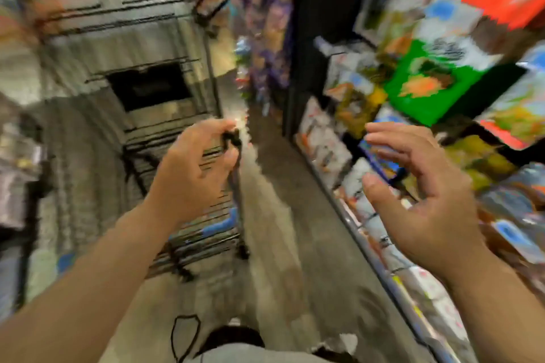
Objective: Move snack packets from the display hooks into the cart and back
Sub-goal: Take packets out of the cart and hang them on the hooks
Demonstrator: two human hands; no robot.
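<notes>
The person's two bare forearms (88, 289) are reaching out from the near edge, above a grey garment (236, 355) at the very bottom. The left hand (191, 168) is curling its fingers round a dark part of the wire cart (206, 224) at its near right corner. The cart is standing on the left of the aisle. The right hand (427, 186) is hanging released, fingers spread and loosely bent, grasping nothing, just beside the display (392, 280) on the right. The snack packets (427, 79) are hanging there in rows running from near to far, and what they are hanging from is too blurred to make out.

As for progress, neither hand is carrying a packet, and the blur is hiding whether any are lying in the cart, so which leg of the task is running cannot be told. Plenty of packets are hanging on the display. They are facing outward toward the aisle, their long axes seemingly running top to bottom, with the green one looking tilted.
</notes>
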